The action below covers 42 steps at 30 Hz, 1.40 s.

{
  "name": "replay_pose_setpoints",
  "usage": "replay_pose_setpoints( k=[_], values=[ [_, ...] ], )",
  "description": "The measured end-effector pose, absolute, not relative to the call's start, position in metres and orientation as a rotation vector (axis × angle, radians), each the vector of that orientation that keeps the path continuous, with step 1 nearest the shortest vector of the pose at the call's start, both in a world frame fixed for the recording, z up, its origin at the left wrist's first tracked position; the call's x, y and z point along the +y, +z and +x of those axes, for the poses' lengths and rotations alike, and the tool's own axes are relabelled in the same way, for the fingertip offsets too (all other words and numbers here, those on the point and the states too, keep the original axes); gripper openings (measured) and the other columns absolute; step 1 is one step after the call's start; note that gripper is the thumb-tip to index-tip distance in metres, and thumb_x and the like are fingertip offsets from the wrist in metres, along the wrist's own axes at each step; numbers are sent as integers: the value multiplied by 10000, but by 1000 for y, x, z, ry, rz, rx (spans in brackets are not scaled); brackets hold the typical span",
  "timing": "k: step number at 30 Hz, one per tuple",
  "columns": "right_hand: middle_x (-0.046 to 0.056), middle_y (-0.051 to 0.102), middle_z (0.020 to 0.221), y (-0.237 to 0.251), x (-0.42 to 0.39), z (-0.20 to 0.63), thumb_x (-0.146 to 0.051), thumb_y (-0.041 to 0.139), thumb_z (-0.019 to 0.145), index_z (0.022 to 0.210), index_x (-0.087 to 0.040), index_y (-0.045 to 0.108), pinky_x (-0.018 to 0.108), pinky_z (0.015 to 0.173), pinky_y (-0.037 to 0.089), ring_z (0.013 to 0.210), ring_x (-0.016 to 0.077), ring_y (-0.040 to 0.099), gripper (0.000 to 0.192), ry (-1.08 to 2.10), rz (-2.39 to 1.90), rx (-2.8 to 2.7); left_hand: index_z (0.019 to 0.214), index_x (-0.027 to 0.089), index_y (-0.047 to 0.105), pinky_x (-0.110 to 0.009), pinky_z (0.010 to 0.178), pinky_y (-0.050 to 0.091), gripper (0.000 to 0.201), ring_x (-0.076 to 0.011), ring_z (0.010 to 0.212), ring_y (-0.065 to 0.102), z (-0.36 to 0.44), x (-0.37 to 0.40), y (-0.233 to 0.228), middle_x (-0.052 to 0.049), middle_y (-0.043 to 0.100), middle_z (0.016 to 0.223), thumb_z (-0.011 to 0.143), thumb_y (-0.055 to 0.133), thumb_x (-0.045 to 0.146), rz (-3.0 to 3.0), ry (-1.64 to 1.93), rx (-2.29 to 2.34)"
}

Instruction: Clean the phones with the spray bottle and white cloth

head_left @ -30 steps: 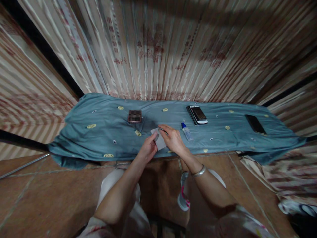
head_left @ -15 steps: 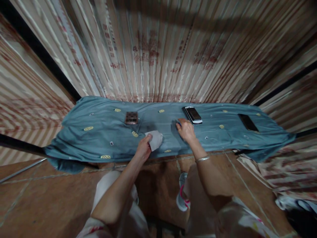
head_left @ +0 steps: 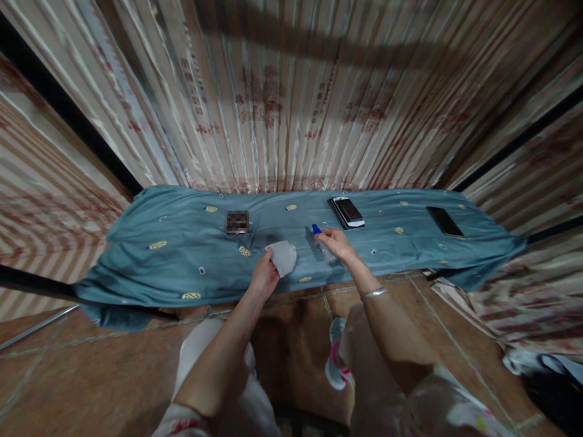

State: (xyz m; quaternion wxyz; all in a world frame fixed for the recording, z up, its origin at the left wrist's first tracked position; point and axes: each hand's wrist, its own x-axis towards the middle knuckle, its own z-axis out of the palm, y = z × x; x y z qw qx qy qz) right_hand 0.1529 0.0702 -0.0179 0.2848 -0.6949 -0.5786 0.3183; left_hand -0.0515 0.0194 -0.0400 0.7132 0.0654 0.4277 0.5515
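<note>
In my left hand (head_left: 264, 274) is a pale grey-white cloth (head_left: 284, 258), pinched at its left edge and held above the front of the blue covered table. My right hand (head_left: 337, 241) is closed around a small clear bottle (head_left: 325, 250) with a blue top (head_left: 316, 229); the bottle leans, its top pointing up and to the left. Just behind my right hand lies a stack of phones (head_left: 347, 212), a white-framed one on top of a dark one. I cannot make out whether the bottle touches the table.
A blue patterned cloth (head_left: 182, 267) covers the table. A pixelated dark item (head_left: 237, 222) lies left of centre, and a black phone (head_left: 445, 221) lies at the right. Striped curtains (head_left: 273, 139) hang behind, with dark posts (head_left: 82, 115) at the sides.
My right hand has turned so the blue-topped bottle now shows, where before only a bit of blue was visible. My left hand still holds the cloth. The whole view has shifted slightly.
</note>
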Motion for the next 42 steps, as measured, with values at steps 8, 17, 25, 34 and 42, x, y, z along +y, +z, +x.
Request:
replay_pose_setpoints(
  k=[8, 17, 25, 34, 42],
  values=[
    [-12, 742, 745, 5, 34, 112, -219, 648, 766, 1343, -194, 568, 213, 561, 523, 544, 109, 626, 583, 1530, -1259, -1199, 1090, 96, 671, -367, 940, 572, 234, -235, 948, 745, -51, 24, -40, -112, 778, 897, 975, 508, 219, 159, 1221, 876],
    [8, 735, 802, 0, 18, 83, -214, 530, 877, 1469, -206, 473, 267, 528, 550, 508, 126, 614, 595, 1608, -1371, -1429, 912, 112, 677, -343, 841, 577, 296, -179, 684, 701, -58, 19, -38, -71, 738, 738, 1003, 433, 251, 176, 1236, 859],
    [148, 664, 1350, -31, 9, 81, -201, 503, 924, 1543, -172, 376, 421, 985, 537, 1132, 274, 692, 632, 610, -1369, -2256, 841, 120, 706, -286, 901, 533, 207, -167, 795, 720, -54, 27, -46, -62, 756, 786, 942, 539, 189, 145, 1319, 883],
    [126, 690, 1297, -26, 15, 85, -192, 482, 929, 1497, -187, 411, 391, 947, 543, 1101, 273, 703, 572, 600, -1347, -2279, 859, 117, 728, -323, 972, 519, 220, -200, 910, 729, -49, 34, -53, -92, 770, 861, 940, 557, 228, 155, 1339, 850],
    [104, 744, 1063, -21, 25, 83, -199, 507, 876, 1404, -170, 490, 362, 837, 541, 902, 264, 723, 529, 634, -1398, -2212, 867, 118, 723, -331, 960, 521, 195, -208, 922, 726, -47, 40, -56, -88, 767, 855, 930, 571, 221, 182, 1338, 878]
  ],
)
